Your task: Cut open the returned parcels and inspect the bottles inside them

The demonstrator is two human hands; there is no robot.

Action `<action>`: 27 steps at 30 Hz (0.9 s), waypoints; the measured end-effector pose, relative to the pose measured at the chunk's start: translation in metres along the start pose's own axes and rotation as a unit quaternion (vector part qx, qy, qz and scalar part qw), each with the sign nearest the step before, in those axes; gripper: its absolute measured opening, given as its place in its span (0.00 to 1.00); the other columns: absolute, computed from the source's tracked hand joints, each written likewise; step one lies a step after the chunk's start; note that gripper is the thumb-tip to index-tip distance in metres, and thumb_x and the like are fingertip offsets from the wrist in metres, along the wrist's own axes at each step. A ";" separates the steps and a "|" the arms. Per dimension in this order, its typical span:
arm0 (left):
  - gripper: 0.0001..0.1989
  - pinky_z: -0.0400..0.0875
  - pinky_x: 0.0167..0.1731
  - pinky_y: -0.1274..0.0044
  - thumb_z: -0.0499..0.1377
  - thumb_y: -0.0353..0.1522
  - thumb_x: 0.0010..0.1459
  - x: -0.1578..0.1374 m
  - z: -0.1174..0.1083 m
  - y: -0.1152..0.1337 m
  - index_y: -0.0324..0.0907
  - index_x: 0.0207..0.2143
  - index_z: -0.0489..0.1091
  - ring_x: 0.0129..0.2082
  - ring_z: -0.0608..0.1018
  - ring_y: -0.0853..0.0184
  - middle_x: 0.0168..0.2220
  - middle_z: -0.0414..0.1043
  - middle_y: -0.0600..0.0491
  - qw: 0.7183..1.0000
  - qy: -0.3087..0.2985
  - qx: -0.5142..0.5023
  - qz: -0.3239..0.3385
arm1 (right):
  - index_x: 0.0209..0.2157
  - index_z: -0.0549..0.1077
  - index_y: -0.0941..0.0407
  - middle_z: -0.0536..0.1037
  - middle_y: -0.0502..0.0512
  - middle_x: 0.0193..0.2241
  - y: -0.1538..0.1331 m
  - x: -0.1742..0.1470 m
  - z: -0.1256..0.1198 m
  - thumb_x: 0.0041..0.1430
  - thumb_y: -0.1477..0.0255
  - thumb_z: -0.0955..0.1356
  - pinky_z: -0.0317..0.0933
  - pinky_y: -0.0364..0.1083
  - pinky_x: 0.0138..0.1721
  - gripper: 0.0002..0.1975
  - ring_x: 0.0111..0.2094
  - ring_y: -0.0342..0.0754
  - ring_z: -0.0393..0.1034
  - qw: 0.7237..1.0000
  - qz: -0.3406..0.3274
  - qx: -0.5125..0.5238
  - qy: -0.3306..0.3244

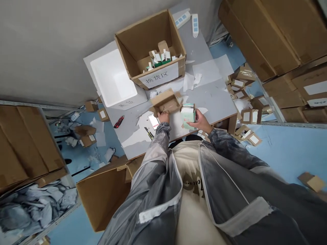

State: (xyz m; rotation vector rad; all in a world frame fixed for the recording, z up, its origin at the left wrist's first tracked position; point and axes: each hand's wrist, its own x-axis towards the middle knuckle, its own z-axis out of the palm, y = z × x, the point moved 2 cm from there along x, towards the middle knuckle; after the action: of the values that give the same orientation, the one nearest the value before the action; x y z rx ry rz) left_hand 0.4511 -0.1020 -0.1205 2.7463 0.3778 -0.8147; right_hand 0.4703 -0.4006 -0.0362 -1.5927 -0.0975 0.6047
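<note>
My right hand (201, 121) grips a small light-green and white carton (188, 117), its top flaps raised, above the table's near edge. To its left, my left hand (163, 116) has its fingers closed on the near side of an open brown cardboard box (167, 102), which is slightly blurred. Beside my left wrist lie a phone (153, 121) with a lit screen and a yellow-and-black box cutter (149, 133). Farther left is a red-and-black utility knife (119, 121).
A large cardboard box (159, 76) with several green-and-white cartons stands at the back, next to a white foam bin (112, 80). Power strips (195, 25) lie at the far corner. An open carton (102, 194) sits low left. Stacked boxes (288, 41) and littered floor flank the table.
</note>
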 end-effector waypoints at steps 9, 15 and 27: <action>0.44 0.60 0.91 0.44 0.65 0.53 0.84 -0.030 -0.037 -0.006 0.46 0.91 0.65 0.93 0.59 0.42 0.92 0.59 0.36 0.927 0.165 -0.333 -0.045 | 0.73 0.78 0.53 0.89 0.62 0.64 0.017 0.017 0.002 0.56 0.52 0.85 0.80 0.60 0.67 0.47 0.62 0.67 0.86 0.989 -0.011 -0.120 -0.080; 0.44 0.95 0.61 0.51 0.78 0.59 0.72 -0.080 0.030 0.044 0.55 0.82 0.75 0.73 0.86 0.44 0.80 0.79 0.41 0.708 0.000 -0.699 -0.102 | 0.74 0.81 0.54 0.90 0.69 0.67 0.018 0.057 0.013 0.57 0.61 0.87 0.79 0.61 0.66 0.45 0.65 0.74 0.87 0.869 -0.041 -0.432 -0.238; 0.35 0.92 0.65 0.53 0.61 0.54 0.81 -0.079 0.113 0.060 0.38 0.74 0.78 0.67 0.90 0.41 0.59 0.91 0.34 0.474 -0.014 -0.842 -0.256 | 0.79 0.78 0.53 0.87 0.65 0.68 0.004 0.106 -0.004 0.62 0.60 0.85 0.79 0.59 0.67 0.46 0.66 0.70 0.85 0.877 -0.090 -0.383 -0.277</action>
State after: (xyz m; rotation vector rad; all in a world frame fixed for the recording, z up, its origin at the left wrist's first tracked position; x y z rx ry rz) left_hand 0.3503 -0.2071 -0.1585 0.6549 1.1591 -0.1483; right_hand 0.5617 -0.3606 -0.0736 -2.0788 -1.0141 0.9279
